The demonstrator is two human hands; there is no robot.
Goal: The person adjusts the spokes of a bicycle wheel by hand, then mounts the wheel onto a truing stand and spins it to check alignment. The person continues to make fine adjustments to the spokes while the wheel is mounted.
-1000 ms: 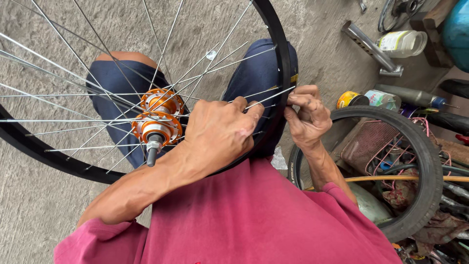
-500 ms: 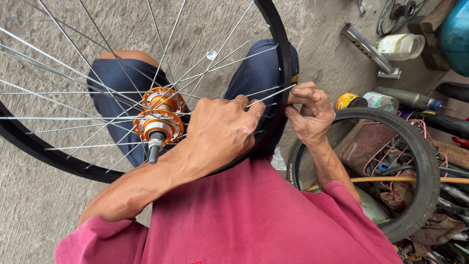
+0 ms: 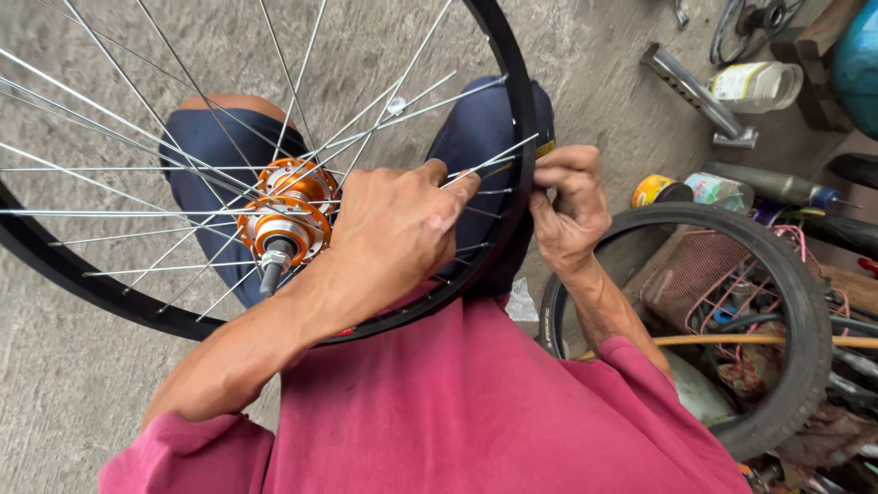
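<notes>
A bicycle wheel with a black rim, silver spokes and an orange hub rests across my lap. My left hand reaches in between the spokes, and its fingertips pinch one spoke near the rim. My right hand sits outside the rim at the same spot, fingers closed against the rim's outer edge where that spoke ends. What the right fingers hold is too small to make out.
A black tyre stands at my right, with a pink wire basket behind it. A white bottle, a grey metal post, small cans and a blue drum lie further right. Concrete floor lies under the wheel.
Both hands stay at the same place on the rim. The fingers shift slightly on the spoke; the wheel barely moves.
</notes>
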